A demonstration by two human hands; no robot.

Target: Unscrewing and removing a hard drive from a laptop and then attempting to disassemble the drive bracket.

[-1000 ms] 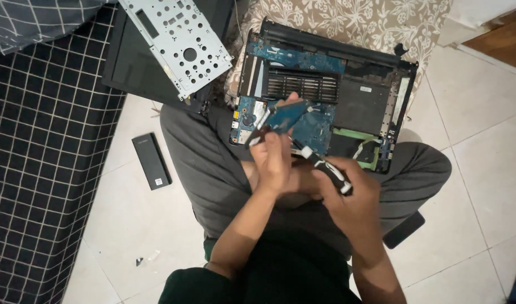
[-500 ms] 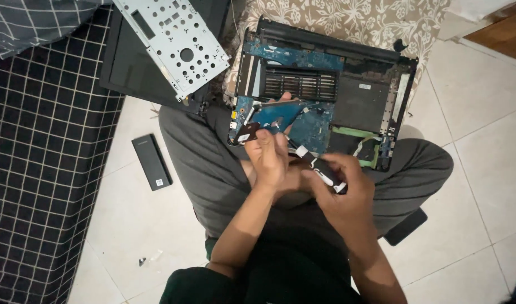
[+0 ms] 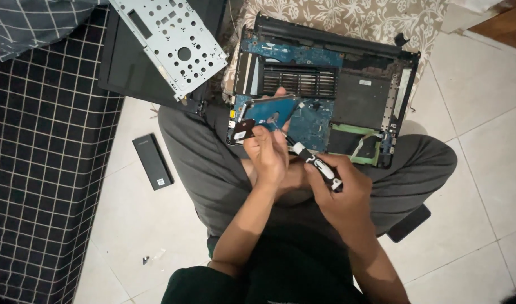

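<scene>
— What is the person on the floor doing with that drive?

— The left hand [image 3: 269, 155] is pinching the hard drive [image 3: 263, 115], fingers pressed against its near edge and tilting it up off the opened laptop base [image 3: 353, 95]. The drive is sitting over the blue board at the lower left of the base, just in front of the ribbed black strip.

— And the other hand?

— The right hand [image 3: 339, 188] is wrapping closed around a screwdriver [image 3: 317, 166] with a black and white handle. Its tip is pointing up and left toward the drive, but the left hand is standing in the way, so I cannot tell where the tip is touching.

— What is lying around them?

— The base is resting across the person's grey-trousered legs and partly on a floral cushion [image 3: 382, 22] behind it. A perforated metal plate [image 3: 173, 45] is lying off to the left on top of a dark panel [image 3: 128, 73]. Further left, a black checked mattress [image 3: 44, 169] is running along the tiled floor [image 3: 483, 169]. A slim black rectangular device [image 3: 152, 161] is lying on the tiles between the mattress and the person's knee, well apart from the hands, and a few small scraps [image 3: 153, 257] are lying nearer the camera.
</scene>
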